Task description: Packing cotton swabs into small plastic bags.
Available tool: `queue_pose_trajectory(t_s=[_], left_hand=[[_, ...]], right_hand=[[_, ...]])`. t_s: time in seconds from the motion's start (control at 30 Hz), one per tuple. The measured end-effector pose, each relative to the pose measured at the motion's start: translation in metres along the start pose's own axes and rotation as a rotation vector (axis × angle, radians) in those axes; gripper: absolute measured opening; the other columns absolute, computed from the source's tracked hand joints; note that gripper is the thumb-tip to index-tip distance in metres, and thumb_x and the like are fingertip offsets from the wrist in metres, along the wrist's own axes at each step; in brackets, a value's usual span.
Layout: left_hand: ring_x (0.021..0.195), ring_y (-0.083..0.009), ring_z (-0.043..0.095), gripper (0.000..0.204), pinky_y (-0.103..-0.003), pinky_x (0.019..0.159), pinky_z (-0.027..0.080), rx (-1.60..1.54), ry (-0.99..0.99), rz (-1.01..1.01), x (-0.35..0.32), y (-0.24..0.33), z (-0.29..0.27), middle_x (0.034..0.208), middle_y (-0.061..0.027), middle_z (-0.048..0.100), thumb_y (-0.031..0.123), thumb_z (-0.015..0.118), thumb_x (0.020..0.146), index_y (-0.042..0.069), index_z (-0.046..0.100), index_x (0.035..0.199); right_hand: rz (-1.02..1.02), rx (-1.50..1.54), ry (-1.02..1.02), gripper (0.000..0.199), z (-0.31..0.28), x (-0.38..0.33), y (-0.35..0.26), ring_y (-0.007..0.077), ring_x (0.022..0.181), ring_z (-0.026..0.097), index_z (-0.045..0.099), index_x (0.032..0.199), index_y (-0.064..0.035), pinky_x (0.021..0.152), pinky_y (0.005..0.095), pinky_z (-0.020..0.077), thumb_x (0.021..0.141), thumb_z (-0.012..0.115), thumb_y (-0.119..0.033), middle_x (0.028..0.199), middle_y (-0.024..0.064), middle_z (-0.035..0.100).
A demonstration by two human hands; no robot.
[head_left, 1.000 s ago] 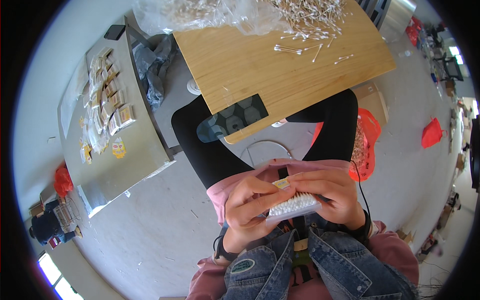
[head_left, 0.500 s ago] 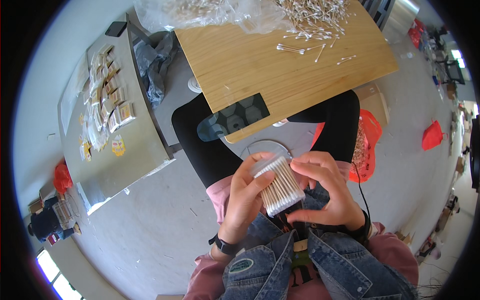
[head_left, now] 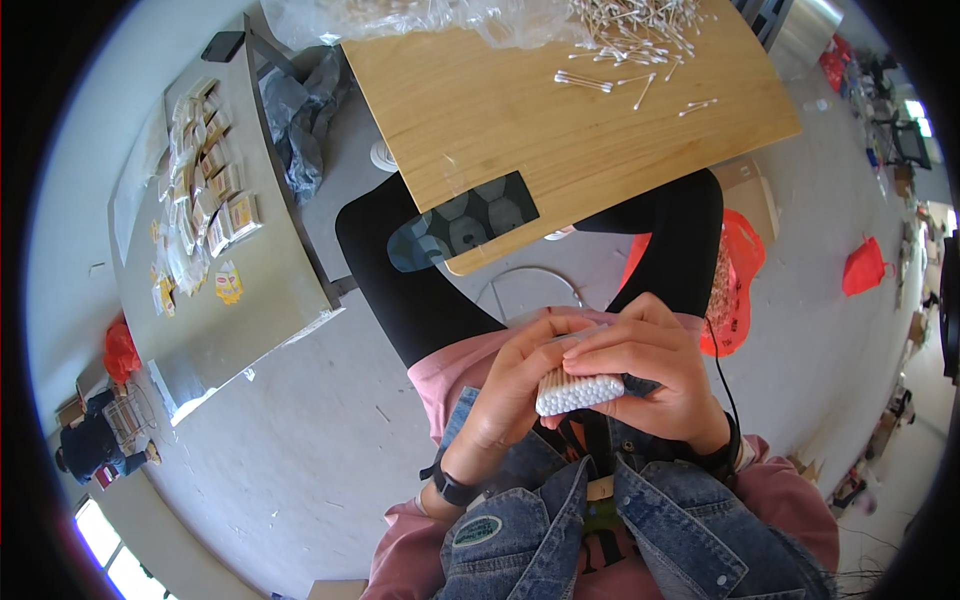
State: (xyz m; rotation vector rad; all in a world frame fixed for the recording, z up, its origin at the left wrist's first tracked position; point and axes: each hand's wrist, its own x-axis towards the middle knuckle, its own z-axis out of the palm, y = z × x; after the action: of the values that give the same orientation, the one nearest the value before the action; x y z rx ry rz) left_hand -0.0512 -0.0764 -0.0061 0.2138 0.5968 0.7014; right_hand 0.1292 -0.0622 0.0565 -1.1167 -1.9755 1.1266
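Note:
A pack of cotton swabs [head_left: 580, 394] is held in front of my chest, its white cotton ends facing me. A clear plastic bag seems to wrap its far part. My left hand [head_left: 512, 385] grips its left side, while my right hand [head_left: 658, 368] closes over its top and right side. The fingers of both hands nearly meet on top and hide most of the wooden sticks. Beyond my knees, loose cotton swabs [head_left: 640, 32] lie heaped on the wooden table [head_left: 480, 115], with a few scattered nearer.
Clear plastic bagging [head_left: 420, 22] lies at the table's far edge, and a dark patterned mat [head_left: 475, 222] overhangs its near left corner. Packed bundles [head_left: 205, 180] cover the metal table [head_left: 270, 290] at left. A red bag [head_left: 738, 270] with swabs stands beside my right leg. Another person [head_left: 88, 447] is at far left.
The pack has tipped so that its cotton ends face me. My right hand has moved in from its right side and closed over it.

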Motion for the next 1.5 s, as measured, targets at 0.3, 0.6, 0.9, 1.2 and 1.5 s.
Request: queue_pose_trajectory(t_s=[0.3,0.6,0.9,1.2,1.5], left_hand=[[0.075,-0.0113,0.064,0.034,-0.018,0.052,0.05,0.011,0.048,-0.046,-0.001,-0.003,0.004,0.099,-0.0085,0.062,0.015,0.051,0.095,-0.004,0.051,0.123],[0.052,-0.0085,0.059,0.033,-0.016,0.034,0.041,0.018,0.077,-0.094,0.005,-0.008,-0.002,0.084,-0.0075,0.063,0.018,0.049,0.096,-0.005,0.052,0.121],[0.053,-0.0079,0.059,0.033,-0.016,0.034,0.041,0.003,0.082,-0.111,0.007,-0.008,-0.004,0.084,-0.007,0.063,0.019,0.049,0.097,-0.004,0.052,0.12],[0.056,-0.008,0.059,0.032,-0.016,0.035,0.041,0.008,0.133,-0.086,0.012,-0.01,-0.002,0.086,-0.0068,0.063,0.019,0.049,0.097,-0.004,0.052,0.119],[0.06,-0.0074,0.06,0.032,-0.015,0.038,0.042,-0.002,0.166,-0.088,0.015,-0.008,0.001,0.088,-0.0065,0.063,0.02,0.049,0.097,-0.002,0.053,0.119]], right_hand=[[-0.109,0.051,-0.031,0.032,0.013,0.009,0.009,0.0259,0.109,0.059,0.071,0.098,-0.0115,0.088,0.0389,0.0423,0.067,0.081,-0.014,0.109,0.0028,0.067],[-0.109,0.046,-0.042,0.03,0.009,0.012,0.011,0.0258,0.109,0.06,0.072,0.097,-0.0117,0.089,0.0411,0.0416,0.068,0.08,-0.013,0.107,0.0021,0.067],[-0.085,0.063,-0.037,0.032,0.008,0.013,0.014,0.0255,0.108,0.06,0.072,0.097,-0.0116,0.088,0.0404,0.042,0.066,0.081,-0.011,0.106,0.0025,0.068],[-0.073,0.079,-0.031,0.036,0.008,0.015,0.019,0.0257,0.107,0.06,0.072,0.099,-0.0106,0.087,0.0404,0.0429,0.064,0.081,-0.01,0.106,0.003,0.067],[-0.057,0.096,-0.03,0.034,0.007,0.016,0.022,0.0257,0.106,0.061,0.072,0.099,-0.0113,0.087,0.0402,0.043,0.065,0.08,-0.011,0.106,0.0029,0.067]])
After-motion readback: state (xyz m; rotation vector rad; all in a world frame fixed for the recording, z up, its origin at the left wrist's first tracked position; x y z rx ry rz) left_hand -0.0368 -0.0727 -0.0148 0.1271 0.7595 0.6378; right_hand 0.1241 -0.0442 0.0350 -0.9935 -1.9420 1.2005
